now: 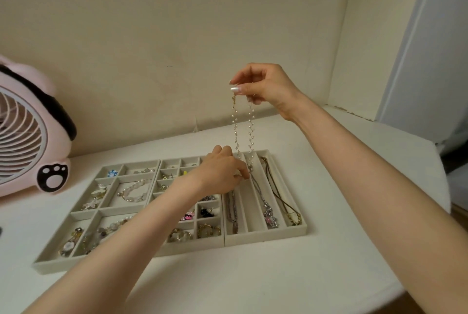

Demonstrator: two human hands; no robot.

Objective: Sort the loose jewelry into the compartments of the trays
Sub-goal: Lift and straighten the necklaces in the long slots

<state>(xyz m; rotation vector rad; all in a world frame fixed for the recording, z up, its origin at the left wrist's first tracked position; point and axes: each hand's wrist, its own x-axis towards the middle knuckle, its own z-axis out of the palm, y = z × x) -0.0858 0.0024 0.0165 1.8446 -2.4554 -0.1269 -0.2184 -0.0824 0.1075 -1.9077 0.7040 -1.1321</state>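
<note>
**Risks noted**
1. The pearl necklace [251,126] hangs as 2 strands from the right hand [266,88]. Its lower loop reaches the far end of the long-slot tray [266,239], about over the divider between the vacant slot [249,215] and the slot holding the silver chain [269,212]. In our judgement, lowering it from here could drop the loop onto the silver chain and tangle the 2 pieces.
2. The 2 strands hang close together. If lowered quickly, they could twist round each other or pile up at the far end instead of lying along the slot.
3. The clasp end sits just below the right thumb. A slackened pinch would drop the whole length, which could spill across dividers onto the grey chain [232,212] or the gold-and-brown cord necklace [281,197].

**Fingers**
- Right hand: it is raised well above the tray. Its fingers [240,78] and thumb are drawn together in a narrow pinch on the top of both strands, and the remaining fingers are curled beneath.
- Left hand [220,174]: it is low over the trays, and its curled fingertips [243,171] meet the bottom loop. We cannot tell whether they pinch the loop or merely steady it.
</note>
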